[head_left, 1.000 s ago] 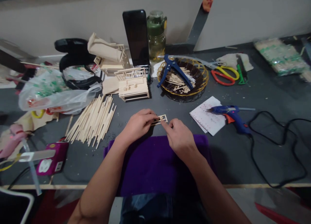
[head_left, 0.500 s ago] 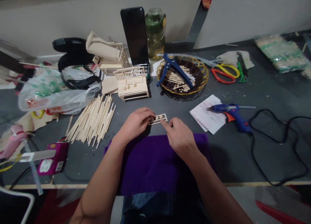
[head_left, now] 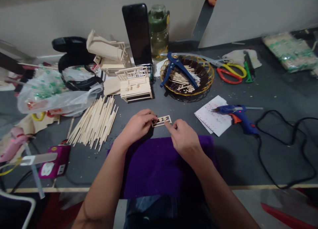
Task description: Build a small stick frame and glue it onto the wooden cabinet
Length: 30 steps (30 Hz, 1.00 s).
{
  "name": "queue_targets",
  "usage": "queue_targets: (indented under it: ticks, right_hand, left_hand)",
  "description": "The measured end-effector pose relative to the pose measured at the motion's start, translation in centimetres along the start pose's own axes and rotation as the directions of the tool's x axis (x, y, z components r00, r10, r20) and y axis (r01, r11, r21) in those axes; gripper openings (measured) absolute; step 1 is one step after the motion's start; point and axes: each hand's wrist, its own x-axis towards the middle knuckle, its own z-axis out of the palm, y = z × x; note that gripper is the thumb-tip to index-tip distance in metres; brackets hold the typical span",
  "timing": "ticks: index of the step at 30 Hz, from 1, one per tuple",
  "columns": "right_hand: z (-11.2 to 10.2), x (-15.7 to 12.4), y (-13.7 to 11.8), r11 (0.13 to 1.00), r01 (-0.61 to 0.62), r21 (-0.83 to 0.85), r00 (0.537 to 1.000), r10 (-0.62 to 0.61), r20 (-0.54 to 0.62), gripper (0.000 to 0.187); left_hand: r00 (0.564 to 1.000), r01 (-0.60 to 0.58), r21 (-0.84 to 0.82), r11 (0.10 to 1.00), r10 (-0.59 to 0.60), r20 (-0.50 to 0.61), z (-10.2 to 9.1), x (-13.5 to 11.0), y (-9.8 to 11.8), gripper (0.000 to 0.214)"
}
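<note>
A small rectangular frame of thin wooden sticks point(head_left: 169, 117) lies on the grey table just beyond the purple cloth point(head_left: 159, 166). Several tiny pale flower-like pieces point(head_left: 161, 120) sit along its inside. At its left end my left hand point(head_left: 139, 123) has thumb and fingers closed together on the frame, hiding that corner. From the right, my right hand point(head_left: 184, 136) touches the frame's near edge with an outstretched index fingertip. The right thumb stands apart and the other fingers are curled under, partly hidden.
Beyond the frame stand a miniature stick bench point(head_left: 136, 86), a phone point(head_left: 137, 33) and a basket point(head_left: 211, 77) with blue cutters point(head_left: 182, 70). Loose sticks point(head_left: 95, 123) lie left. A blue glue gun point(head_left: 242, 116) rests on paper point(head_left: 216, 123) at right, its cord trailing.
The view has shifted very slightly. Both hands stay at the stick frame in nearly the same pose, and the frame itself has hardly moved.
</note>
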Motion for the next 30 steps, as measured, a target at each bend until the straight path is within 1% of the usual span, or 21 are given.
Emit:
queue_targets:
  ticks: [8, 11, 15, 25, 30]
  right_hand:
    - [-0.1, 0.1, 0.0, 1.0, 0.011, -0.008, 1.0, -0.011, 0.004, 0.04]
    - [-0.2, 0.1, -0.1, 1.0, 0.008, -0.011, 1.0, -0.008, 0.001, 0.039]
    - [-0.2, 0.1, -0.1, 1.0, 0.011, -0.014, 1.0, -0.011, 0.006, 0.039]
    - [-0.2, 0.1, 0.0, 1.0, 0.008, -0.009, 1.0, -0.007, 0.015, 0.041]
    - [-0.3, 0.1, -0.1, 1.0, 0.007, -0.007, 1.0, -0.007, 0.03, 0.041]
  left_hand:
    - [1.0, 0.017, -0.018, 1.0, -0.017, 0.003, 0.0, 0.0, 0.7, 0.033]
    - [1.0, 0.013, 0.008, 1.0, -0.013, 0.016, 0.1, 0.0, 0.9, 0.036]
    - [1.0, 0.005, 0.05, 0.999, -0.006, 0.02, 0.3, 0.0, 0.7, 0.035]
    - [1.0, 0.004, 0.051, 0.999, -0.006, 0.028, 0.3, 0.2, 0.8, 0.035]
    - [1.0, -0.011, 0.089, 0.996, 0.008, 0.027, 0.5, 0.4, 1.1, 0.034]
